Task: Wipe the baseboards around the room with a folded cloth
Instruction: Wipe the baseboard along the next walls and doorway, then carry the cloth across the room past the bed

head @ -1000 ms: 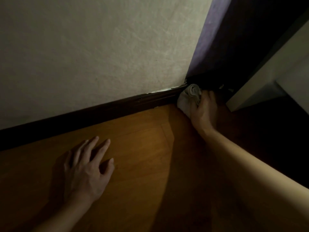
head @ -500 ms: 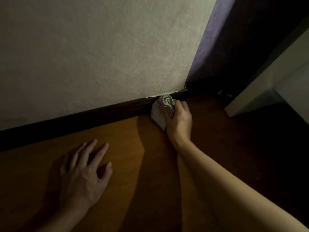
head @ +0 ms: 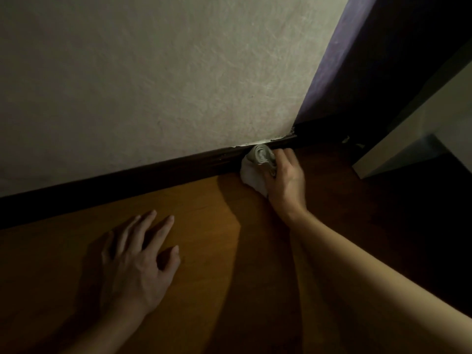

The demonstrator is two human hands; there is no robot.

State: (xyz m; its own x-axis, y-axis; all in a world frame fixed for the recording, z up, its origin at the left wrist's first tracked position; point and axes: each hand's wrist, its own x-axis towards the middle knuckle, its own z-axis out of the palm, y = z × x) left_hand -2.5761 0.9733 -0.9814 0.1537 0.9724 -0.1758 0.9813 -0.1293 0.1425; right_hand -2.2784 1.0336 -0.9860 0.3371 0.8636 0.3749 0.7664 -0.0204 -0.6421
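Against baseboard (head: 163, 172), right hand (head: 286, 182) grips folded cloth (head: 256, 169); left hand (head: 138, 261) flat on floor (head: 229, 251).

Dim light is falling on the wall (head: 153, 85) and floor (head: 209, 226) (the right side is sinking into near-black), and long shadows are streaking the boards.

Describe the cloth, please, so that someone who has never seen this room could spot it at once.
Follow the dark baseboard at the foot of the pale wall rightward toward the corner. Just short of the corner, the right hand holds a bunched cloth against it. It is the only whitish-grey, soft thing there, against dark trim and brown floor.
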